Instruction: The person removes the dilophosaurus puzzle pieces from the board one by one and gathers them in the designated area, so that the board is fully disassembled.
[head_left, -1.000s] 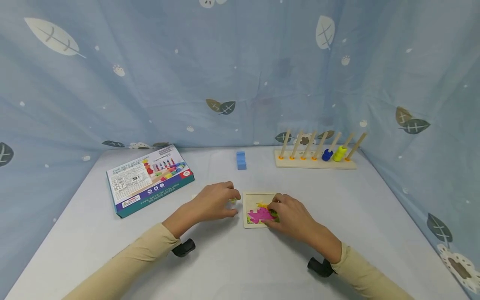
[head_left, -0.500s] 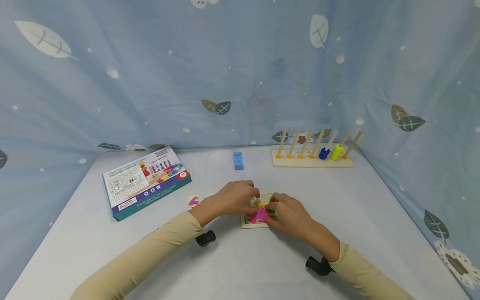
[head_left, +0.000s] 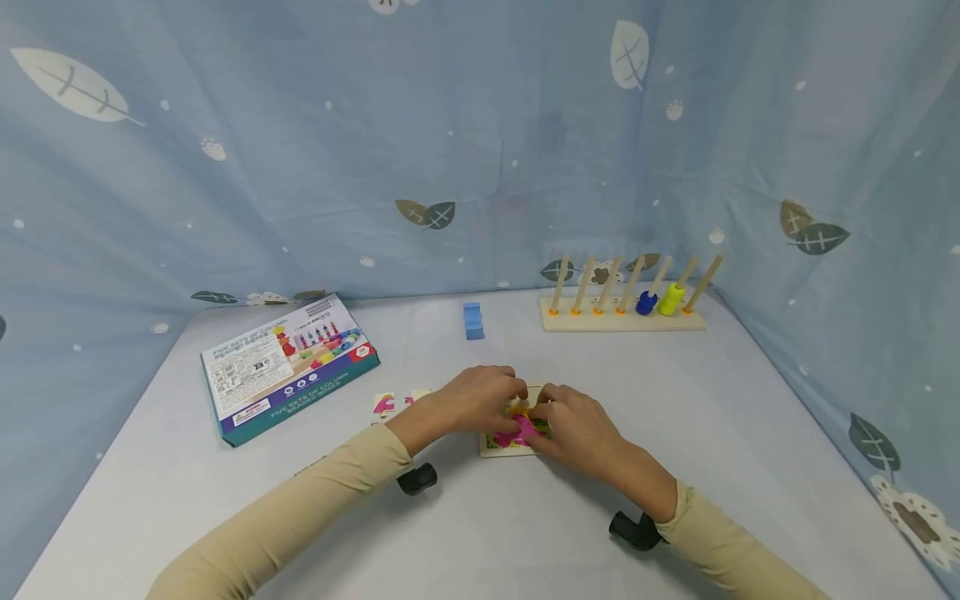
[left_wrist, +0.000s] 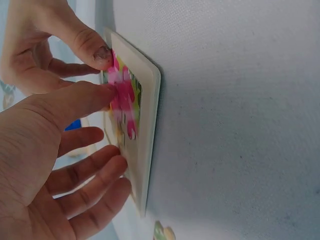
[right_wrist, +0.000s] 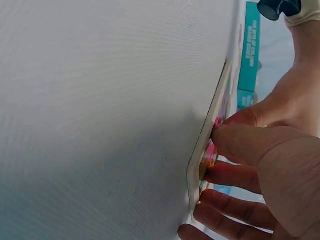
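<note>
A small square jigsaw puzzle (head_left: 513, 438) in a pale wooden tray (head_left: 495, 452) lies on the table, its pieces showing pink, yellow and green. My left hand (head_left: 477, 401) reaches over it from the left. In the left wrist view the left thumb (left_wrist: 90, 97) presses on the pink pieces, while the other fingers (left_wrist: 100, 200) extend loosely by the tray's side. From the right, my right hand (head_left: 579, 427) rests on the puzzle, its thumb (right_wrist: 235, 140) at the near side and its fingers spread across the board. Both hands hide much of the picture.
Loose puzzle pieces (head_left: 384, 406) lie left of the tray, partly behind the left wrist. A bead-set box (head_left: 288, 367) lies at the back left. A blue block (head_left: 473, 321) stands behind. The peg stand (head_left: 622, 321) with blue and yellow beads is at the back right.
My left hand has moved right, from beside the tray onto the puzzle, uncovering loose pieces behind it. The right hand has stayed at the puzzle. The head view has shifted slightly.
</note>
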